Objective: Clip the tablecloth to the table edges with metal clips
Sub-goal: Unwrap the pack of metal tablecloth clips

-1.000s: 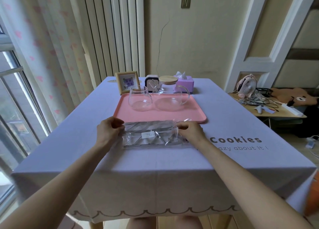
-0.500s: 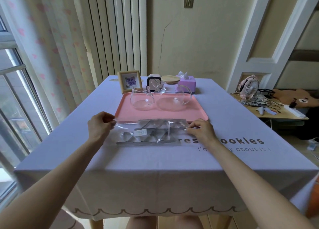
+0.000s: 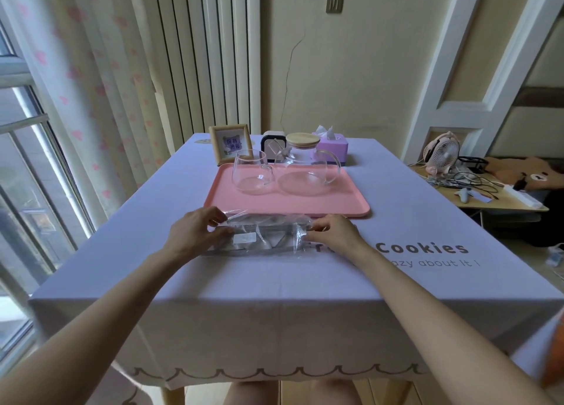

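Observation:
A lilac tablecloth (image 3: 274, 288) with a scalloped hem and grey "Cookies" lettering covers the table and hangs over its near edge. On it, just in front of the pink tray, lies a clear plastic bag (image 3: 265, 236) holding several metal clips and a small white label. My left hand (image 3: 195, 230) pinches the bag's left end. My right hand (image 3: 335, 232) pinches its right end. The bag rests on the cloth between both hands.
A pink tray (image 3: 345, 207) carries a glass cup (image 3: 248, 175) and a glass teapot (image 3: 305, 172) with a wooden lid. Behind stand a framed picture (image 3: 231, 143), a small clock and a purple tissue box (image 3: 332, 149). A side desk with a fan (image 3: 442, 154) stands right; a window left.
Both hands moved inward along the bag, so it looks shorter and more bunched than half a second ago. The view also shifted slightly.

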The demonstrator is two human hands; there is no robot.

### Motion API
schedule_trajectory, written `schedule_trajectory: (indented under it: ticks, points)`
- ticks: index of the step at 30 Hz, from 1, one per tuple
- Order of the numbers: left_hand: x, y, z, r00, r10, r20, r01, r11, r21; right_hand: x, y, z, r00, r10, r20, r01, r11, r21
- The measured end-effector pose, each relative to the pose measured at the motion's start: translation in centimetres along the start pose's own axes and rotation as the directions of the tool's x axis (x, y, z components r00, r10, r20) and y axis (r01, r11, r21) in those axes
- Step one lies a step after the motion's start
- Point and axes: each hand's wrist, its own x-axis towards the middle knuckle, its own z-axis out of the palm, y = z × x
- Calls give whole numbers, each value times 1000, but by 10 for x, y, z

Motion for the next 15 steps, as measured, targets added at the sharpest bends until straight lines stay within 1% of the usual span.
schedule_trajectory:
  ticks: [2, 4, 7, 9, 11, 15]
  points:
    - [-2, -5, -4, 998, 20, 58, -16, 996, -83, 0, -4, 1, 999, 43, 15, -43, 999, -20]
    - [-5, -10, -10, 985, 48, 168, -25, 990, -140, 0, -7, 3, 996, 85, -13, -85, 996, -15]
    - [-11, -15, -15, 936, 90, 342, -45, 990, -137, -1, -14, 8, 987, 142, -75, -144, 989, -19]
    - [-14, -16, -13, 906, 101, 410, -68, 993, -95, -3, -20, 10, 981, 175, -80, -176, 984, -11]
    - [-16, -15, -9, 910, 87, 405, -88, 996, -16, -2, -21, 12, 980, 184, -80, -183, 983, 14]
    - [-19, -13, -7, 957, 37, 288, -87, 983, 164, -2, -13, 6, 974, 193, -120, -177, 975, 134]
